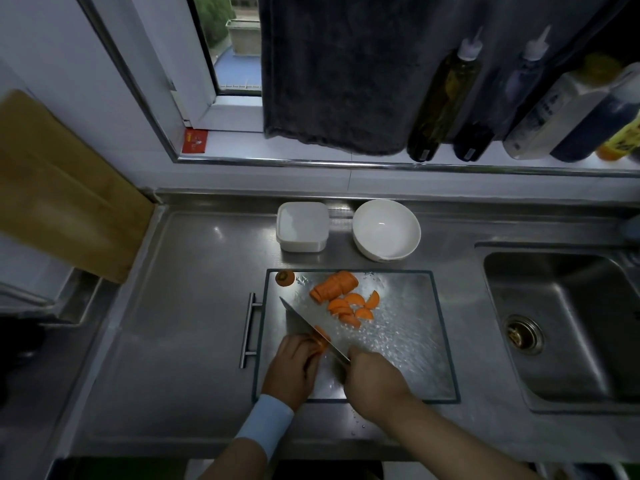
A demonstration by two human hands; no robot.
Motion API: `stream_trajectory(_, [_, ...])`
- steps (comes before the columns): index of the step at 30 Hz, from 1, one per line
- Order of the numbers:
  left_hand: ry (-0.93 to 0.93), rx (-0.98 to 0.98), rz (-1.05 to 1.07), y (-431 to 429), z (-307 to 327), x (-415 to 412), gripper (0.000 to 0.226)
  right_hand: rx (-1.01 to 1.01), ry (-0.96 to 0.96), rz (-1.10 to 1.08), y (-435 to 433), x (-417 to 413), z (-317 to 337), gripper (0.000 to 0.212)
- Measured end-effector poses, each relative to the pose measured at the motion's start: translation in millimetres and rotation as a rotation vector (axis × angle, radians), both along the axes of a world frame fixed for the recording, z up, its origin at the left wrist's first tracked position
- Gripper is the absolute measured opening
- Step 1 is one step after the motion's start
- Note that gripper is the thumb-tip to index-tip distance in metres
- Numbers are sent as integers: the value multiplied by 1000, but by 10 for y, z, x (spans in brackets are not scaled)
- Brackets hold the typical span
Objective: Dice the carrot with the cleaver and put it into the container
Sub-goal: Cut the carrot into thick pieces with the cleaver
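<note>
Holding a short orange carrot piece (320, 342) under curled fingers, my left hand (294, 365) pins it to the wet stainless-steel cutting board (408, 341). My right hand (375, 382) is closed round the handle of the broad steel cleaver (303, 323), and the handle itself is hidden inside the fist. The blade runs from that fist away and to the left, meeting the held piece just beside the left fingertips; whether its edge reaches the board I cannot tell. Beyond both grips, farther up the board, lies a scatter of orange half-moon slices (349, 308). Just past them is a half carrot (334, 285) already cut into slices that lie packed together. The round carrot top (285, 278) sits at the board's far left corner, well beyond the left hand. Past the board's far edge, ahead of the left hand, stands the white square plastic container (302, 226), with a white round bowl (386, 230) just to its right. A steel bar handle (250, 330) runs along the board's edge, left of the left hand. A steel sink basin (568, 323) lies well to the right of the right hand. A pale blue cuff (266, 424) circles the left wrist
</note>
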State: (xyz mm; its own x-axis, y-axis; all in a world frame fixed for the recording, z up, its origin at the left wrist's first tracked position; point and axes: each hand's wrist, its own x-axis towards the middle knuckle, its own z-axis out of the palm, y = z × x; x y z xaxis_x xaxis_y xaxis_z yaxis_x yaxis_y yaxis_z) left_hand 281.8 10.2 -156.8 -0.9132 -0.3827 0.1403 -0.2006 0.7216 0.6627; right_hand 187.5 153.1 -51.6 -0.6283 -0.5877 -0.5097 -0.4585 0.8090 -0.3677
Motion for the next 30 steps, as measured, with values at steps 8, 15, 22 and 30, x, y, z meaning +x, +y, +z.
stream_trajectory(8, [-6, 18, 37, 16, 35, 8, 24, 74, 54, 19, 61, 140, 140, 20])
stream_trajectory(15, [14, 39, 7, 5, 28, 12, 23, 68, 40, 4, 89, 144, 177, 20])
stream_trajectory(22, [8, 47, 28, -5, 25, -2, 14, 34, -11, -12, 34, 71, 41, 17])
stream_trajectory(30, [33, 48, 31, -12, 22, -2, 15, 26, -40, -31, -93, 61, -133, 18])
